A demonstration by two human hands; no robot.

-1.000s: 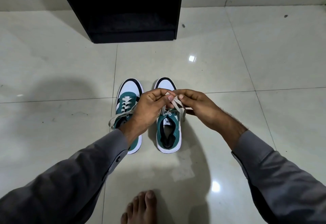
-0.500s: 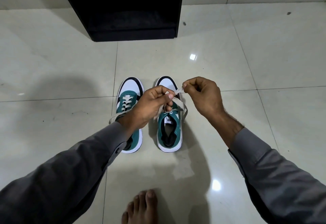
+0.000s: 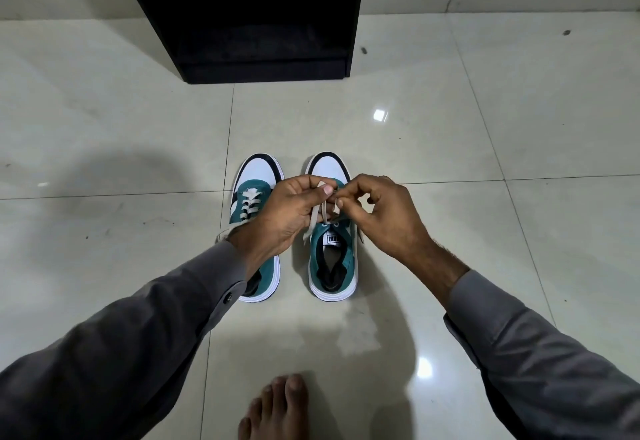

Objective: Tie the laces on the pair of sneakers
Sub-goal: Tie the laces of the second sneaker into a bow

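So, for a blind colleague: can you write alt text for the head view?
Both hands, left hand and right hand, pinch the pale laces above the right-hand sneaker; its teal-and-white twin stands beside it on the glossy tiled floor.

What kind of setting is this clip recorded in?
Probably a home, perhaps by an entryway: glossy pale floor tiles, a black open shelf unit against the wall that may be a shoe rack, and the person's bare foot.

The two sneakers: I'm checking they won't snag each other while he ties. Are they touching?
Apart. The head view shows a strip of pale floor tile between the left sneaker and the right sneaker along their whole visible length.
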